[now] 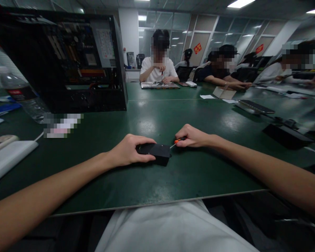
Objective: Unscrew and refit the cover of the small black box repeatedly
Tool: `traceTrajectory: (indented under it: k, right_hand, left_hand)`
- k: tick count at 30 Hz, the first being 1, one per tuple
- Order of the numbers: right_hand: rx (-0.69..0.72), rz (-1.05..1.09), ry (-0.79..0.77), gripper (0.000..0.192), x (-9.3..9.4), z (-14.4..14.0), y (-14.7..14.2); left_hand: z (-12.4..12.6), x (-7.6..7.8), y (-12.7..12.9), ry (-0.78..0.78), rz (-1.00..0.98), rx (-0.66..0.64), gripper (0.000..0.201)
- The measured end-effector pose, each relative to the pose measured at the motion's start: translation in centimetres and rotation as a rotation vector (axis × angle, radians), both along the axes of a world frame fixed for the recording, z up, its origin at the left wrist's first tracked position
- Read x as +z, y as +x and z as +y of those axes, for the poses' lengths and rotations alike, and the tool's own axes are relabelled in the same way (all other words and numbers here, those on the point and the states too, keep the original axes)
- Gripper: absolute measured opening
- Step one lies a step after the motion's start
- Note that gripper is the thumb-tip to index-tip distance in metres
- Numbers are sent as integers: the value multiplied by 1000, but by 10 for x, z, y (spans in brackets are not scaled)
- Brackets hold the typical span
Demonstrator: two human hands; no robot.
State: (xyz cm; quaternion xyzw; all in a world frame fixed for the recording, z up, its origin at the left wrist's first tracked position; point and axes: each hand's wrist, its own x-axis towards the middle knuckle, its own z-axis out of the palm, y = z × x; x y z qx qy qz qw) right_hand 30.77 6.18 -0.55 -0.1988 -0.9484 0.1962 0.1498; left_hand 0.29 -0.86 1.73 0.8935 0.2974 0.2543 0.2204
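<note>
Open green table [199, 168] all round, near edge close below both forearms; PC case [68, 59] and bottle [21, 94] well off to the left. Black box [157, 151] lying flat, long axis left to right. Left hand [128, 150] closed over box's left end, fingers [144, 141] curled on top. Right hand [191, 136] pinching a small screwdriver [177, 141], tip at box's right end.
</note>
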Motion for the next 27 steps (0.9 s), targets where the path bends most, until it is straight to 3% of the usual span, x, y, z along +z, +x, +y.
traceTrajectory:
  k: [4,9,13,19,23,27]
  right_hand:
    - [11,-27,2,57,6,1,-1]
    - [-10,-12,185,54,15,0,0]
    - [-5,50,280,51,10,-12,-4]
    - [-10,132,289,51,-3,-24,-16]
    - [8,63,279,53,3,-19,-12]
    - [-36,-38,477,51,14,-19,-3]
  left_hand:
    - [0,2,2,-6,7,2,41]
    - [0,2,3,-11,11,25,43]
    - [-2,1,5,5,4,42,42]
    - [-5,-2,4,10,-20,44,43]
    - [-5,-4,3,18,-54,57,47]
    - [-4,-4,2,-31,-76,119,52]
